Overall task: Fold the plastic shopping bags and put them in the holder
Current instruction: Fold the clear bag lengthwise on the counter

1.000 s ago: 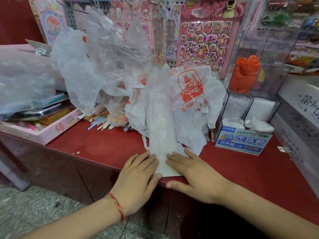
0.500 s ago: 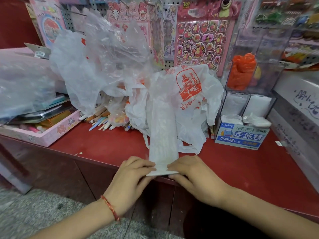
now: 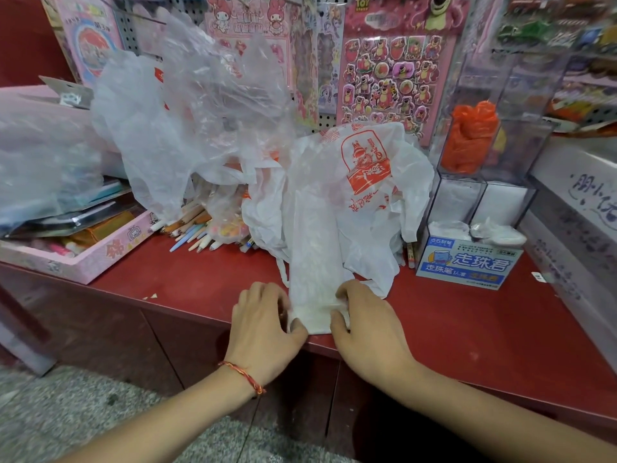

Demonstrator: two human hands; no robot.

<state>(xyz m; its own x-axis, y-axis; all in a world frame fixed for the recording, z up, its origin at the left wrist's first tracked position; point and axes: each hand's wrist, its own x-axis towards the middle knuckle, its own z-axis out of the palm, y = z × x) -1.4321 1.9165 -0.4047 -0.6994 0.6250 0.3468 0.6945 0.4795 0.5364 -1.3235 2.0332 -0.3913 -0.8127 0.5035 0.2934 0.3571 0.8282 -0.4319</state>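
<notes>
Fingers (image 3: 298,329) pinch folded bag (image 3: 315,262) (left hand (image 3: 263,325), right hand (image 3: 367,329)).

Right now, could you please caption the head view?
Left hand and right hand pinch the near end of a folded bag on the red counter.

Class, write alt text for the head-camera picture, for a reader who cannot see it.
A left hand and a right hand pinch the near end of a white plastic bag folded into a long strip on a red counter. Behind it loose bags are heaped, and a clear holder to the right has an orange bag inside.
</notes>
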